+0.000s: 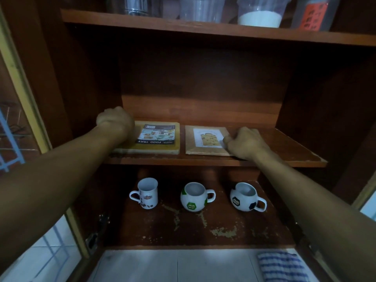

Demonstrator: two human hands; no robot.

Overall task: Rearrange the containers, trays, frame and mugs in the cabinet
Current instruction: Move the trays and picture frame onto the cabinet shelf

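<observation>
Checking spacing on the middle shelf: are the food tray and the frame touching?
Apart. The head view shows a strip of bare shelf between the food tray and the frame.

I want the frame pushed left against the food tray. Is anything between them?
Nothing visible does: only a narrow bare strip of the middle shelf separates the frame from the food tray. The right hand holds the frame's right edge.
</observation>
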